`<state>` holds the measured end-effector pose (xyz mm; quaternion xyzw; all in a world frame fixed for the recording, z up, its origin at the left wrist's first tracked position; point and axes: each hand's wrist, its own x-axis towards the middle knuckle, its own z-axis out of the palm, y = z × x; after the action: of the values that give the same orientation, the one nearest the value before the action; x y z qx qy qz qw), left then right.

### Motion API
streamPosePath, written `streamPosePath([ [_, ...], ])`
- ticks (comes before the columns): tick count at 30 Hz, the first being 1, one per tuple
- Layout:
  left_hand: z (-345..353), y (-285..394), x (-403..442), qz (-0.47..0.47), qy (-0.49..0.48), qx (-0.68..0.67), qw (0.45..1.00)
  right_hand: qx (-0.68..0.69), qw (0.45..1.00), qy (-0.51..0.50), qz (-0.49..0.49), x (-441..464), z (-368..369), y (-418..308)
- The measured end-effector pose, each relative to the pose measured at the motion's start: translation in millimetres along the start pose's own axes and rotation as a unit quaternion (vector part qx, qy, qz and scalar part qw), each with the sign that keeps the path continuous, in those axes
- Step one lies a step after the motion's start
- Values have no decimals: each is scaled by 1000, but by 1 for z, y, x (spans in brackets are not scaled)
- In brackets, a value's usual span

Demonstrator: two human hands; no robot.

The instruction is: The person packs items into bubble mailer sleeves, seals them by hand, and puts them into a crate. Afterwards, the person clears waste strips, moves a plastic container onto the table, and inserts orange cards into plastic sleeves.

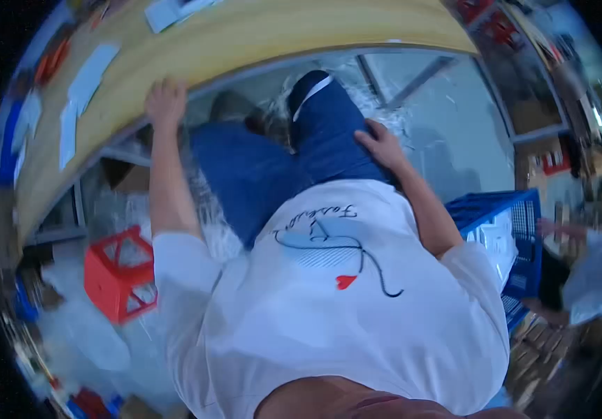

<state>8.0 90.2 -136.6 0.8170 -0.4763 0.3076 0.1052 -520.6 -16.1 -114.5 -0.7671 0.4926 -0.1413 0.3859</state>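
My left hand (166, 103) rests at the front edge of the wooden table (301, 26), its fingers lying over the edge and a little blurred. It seems to hold nothing. On my right thigh, over the dark blue trousers (329, 140), lies my right hand (382, 144), with its fingers apart and nothing in them. White sheets (94, 70) lie on the tabletop to the left, beyond my left hand. Another pale item (166, 14) is at the top of the view, partly cut off.
A red plastic stool (120, 274) stands on the floor to my left. On my right is a blue crate (530, 244) with clear plastic inside. Farther right another person (587, 269) is partly visible. Under the table are metal frame bars (423, 80) and clear wrapping.
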Motion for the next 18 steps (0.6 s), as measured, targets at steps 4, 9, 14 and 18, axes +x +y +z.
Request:
streamPosePath([
  [4, -59, 0, -42, -110, -34, -37, 993, 10, 999, -50, 14, -8, 25, 3],
  [9, -83, 8, -52, -134, -96, -21, 986, 106, 985, -117, 73, 7, 38, 8],
  [14, -87, 6, -57, -114, -1, -37, 993, 115, 985, -128, 29, 27, 49, 18],
  [18, -93, 7, -56, -99, -15, -18, 995, 157, 977, -137, 48, 29, 44, 15],
])
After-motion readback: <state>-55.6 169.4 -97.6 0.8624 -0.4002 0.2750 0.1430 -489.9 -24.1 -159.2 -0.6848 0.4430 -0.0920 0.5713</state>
